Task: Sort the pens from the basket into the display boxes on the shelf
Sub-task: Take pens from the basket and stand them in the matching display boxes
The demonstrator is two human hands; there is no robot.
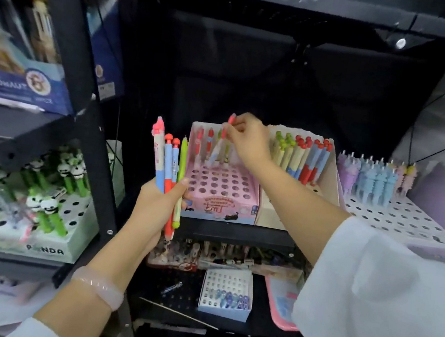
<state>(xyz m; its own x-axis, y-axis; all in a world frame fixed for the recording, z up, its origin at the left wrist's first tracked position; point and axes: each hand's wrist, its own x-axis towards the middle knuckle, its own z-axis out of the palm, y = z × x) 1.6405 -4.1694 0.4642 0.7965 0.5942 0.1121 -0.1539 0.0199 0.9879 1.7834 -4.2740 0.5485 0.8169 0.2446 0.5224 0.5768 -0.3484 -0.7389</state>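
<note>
My left hand [155, 205] grips a bundle of several pens [169, 161] upright in front of the shelf: pink, blue and red ones with mushroom tops and a green one. My right hand [247, 140] pinches a single pen with a pink top [220, 143] over the back row of the pink display box [221, 193]. That box has a grid of holes and a few pens standing along its back. Next to it on the right, a beige display box [268, 216] holds rows of green, red and blue pens [301, 158]. No basket is in view.
A white perforated box [405, 218] with purple, blue and pink pens sits at right. On the left shelf stands a PANDA box [39, 232] with panda pens. Below are a small white box of glittery pens [226, 295], a pink tray [280, 304] and black shelf posts [100, 153].
</note>
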